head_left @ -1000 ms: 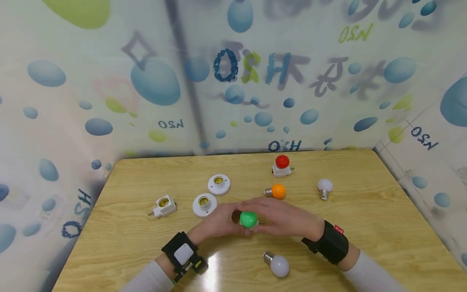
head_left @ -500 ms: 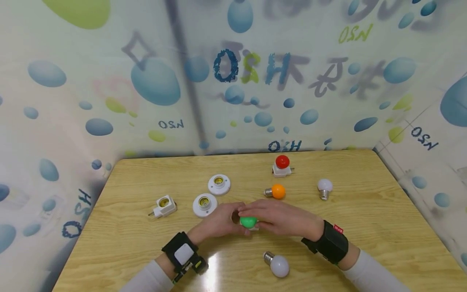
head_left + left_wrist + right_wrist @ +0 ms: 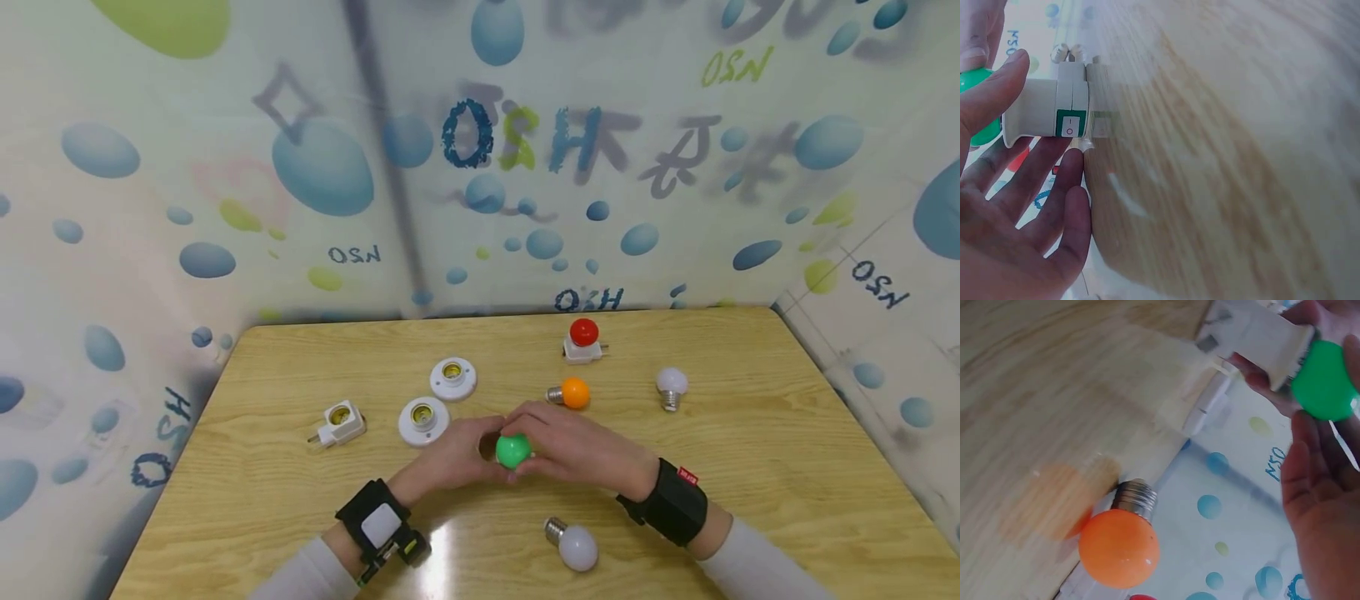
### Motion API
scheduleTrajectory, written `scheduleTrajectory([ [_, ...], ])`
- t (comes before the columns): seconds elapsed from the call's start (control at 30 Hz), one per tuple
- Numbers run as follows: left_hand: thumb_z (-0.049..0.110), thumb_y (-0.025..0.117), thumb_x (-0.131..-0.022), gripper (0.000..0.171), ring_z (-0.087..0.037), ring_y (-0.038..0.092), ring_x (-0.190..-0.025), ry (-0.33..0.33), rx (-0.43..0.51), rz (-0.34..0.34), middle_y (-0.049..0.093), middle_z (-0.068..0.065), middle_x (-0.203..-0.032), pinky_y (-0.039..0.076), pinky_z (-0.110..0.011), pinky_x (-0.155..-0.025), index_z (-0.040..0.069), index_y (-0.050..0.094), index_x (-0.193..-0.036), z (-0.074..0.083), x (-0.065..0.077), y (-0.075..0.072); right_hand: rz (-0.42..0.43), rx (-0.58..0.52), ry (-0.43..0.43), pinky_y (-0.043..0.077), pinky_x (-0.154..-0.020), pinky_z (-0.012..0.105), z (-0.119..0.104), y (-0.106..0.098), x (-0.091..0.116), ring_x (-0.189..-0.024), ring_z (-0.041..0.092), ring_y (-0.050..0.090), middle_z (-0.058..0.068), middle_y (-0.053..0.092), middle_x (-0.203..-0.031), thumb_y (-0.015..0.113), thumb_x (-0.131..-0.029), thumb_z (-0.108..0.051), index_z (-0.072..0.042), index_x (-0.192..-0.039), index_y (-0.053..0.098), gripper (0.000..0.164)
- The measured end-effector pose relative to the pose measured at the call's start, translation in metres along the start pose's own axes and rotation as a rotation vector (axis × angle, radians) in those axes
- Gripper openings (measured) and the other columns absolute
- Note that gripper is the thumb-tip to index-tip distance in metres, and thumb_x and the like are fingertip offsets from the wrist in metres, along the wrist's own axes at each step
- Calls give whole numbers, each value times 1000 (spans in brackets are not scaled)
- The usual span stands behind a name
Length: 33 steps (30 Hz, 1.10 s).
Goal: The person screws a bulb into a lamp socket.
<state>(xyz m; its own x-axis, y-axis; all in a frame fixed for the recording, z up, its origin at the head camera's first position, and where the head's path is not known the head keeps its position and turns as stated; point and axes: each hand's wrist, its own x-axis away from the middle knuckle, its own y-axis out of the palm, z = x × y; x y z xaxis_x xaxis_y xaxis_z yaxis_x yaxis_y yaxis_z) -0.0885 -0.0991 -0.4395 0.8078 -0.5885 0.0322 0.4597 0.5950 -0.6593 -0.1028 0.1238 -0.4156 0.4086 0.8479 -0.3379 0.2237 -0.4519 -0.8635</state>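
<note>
A green light bulb (image 3: 513, 452) sits in a white plug-in lamp socket (image 3: 1041, 107) at the middle of the table. My left hand (image 3: 459, 452) holds the socket, thumb on the near side and fingers behind it. In the left wrist view the socket's rocker switch (image 3: 1070, 125) and its metal plug pins (image 3: 1066, 52) show, with its base down at the tabletop. My right hand (image 3: 583, 443) pinches the bulb from the right. Between bulb and socket rim, the right wrist view shows a bit of the bulb's metal thread (image 3: 1300, 361).
Behind the hands lie an orange bulb (image 3: 576, 393) and a red bulb (image 3: 584, 332) in its socket. White bulbs lie at right (image 3: 672, 382) and in front (image 3: 578, 548). Two round lamp holders (image 3: 433, 436) (image 3: 463, 392) and another plug-in socket (image 3: 345, 432) are at left.
Half a second ago my right fingers lay across the top of the green bulb; now they are turned back to its right side, and more of it shows. The left hand keeps its place.
</note>
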Motion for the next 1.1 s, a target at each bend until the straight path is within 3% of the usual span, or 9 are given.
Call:
scheduleTrajectory([
  [0.1,35,82,-71,42,-10,55,-80,17,-15,17,60,12,-88,46,-24,-70,21,63,-106,0,-1,2,23,15,23,45,-86,21,0,3,1,-97,6,48,-7,53,-110,70,-82,-41,-14,-112,57,42],
  [0.23,35,81,-71,37,-11,55,-78,26,-29,22,58,10,-84,46,-24,-67,22,62,-101,1,-2,3,48,60,36,44,-82,21,1,4,2,-93,6,46,-8,52,-104,70,-80,-47,-15,-108,56,45],
  [0.4,44,79,-72,59,-6,57,-98,-3,-22,3,65,9,-110,47,-28,-85,23,62,-125,3,0,2,-12,51,62,44,-95,28,0,0,5,-111,8,49,-6,55,-125,66,-83,-51,-17,-131,55,60],
  [0.5,46,78,-73,67,-5,56,-105,-10,-23,-10,63,8,-121,45,-28,-91,22,58,-132,4,1,2,-78,19,31,41,-101,32,-2,-4,6,-122,11,47,-6,52,-137,65,-89,-40,-17,-140,52,57],
  [0.67,42,80,-73,49,-5,57,-93,-13,-39,-8,63,14,-104,47,-26,-83,24,62,-115,3,-1,-1,-130,5,-26,39,-103,33,-2,-11,6,-126,12,47,-5,52,-139,65,-91,-14,-14,-137,54,48],
  [0.8,41,80,-73,45,-7,56,-89,-26,-41,-6,61,15,-99,47,-26,-79,26,61,-111,2,0,-2,-126,7,-20,40,-102,33,-4,-13,4,-124,13,49,-3,54,-136,67,-88,-8,-12,-135,56,48],
  [0.97,41,79,-74,54,-7,56,-95,-36,-32,-10,62,14,-108,47,-29,-84,24,61,-121,1,0,-1,-87,26,-19,41,-101,32,-4,-10,2,-119,14,50,-1,56,-131,68,-89,-19,-11,-130,58,44],
  [1.1,38,80,-73,50,-9,56,-89,-18,-11,-1,62,13,-100,47,-27,-78,23,61,-116,2,-1,0,-48,62,-11,42,-97,28,-2,-6,1,-110,11,50,-3,56,-122,66,-88,-33,-13,-124,59,42],
])
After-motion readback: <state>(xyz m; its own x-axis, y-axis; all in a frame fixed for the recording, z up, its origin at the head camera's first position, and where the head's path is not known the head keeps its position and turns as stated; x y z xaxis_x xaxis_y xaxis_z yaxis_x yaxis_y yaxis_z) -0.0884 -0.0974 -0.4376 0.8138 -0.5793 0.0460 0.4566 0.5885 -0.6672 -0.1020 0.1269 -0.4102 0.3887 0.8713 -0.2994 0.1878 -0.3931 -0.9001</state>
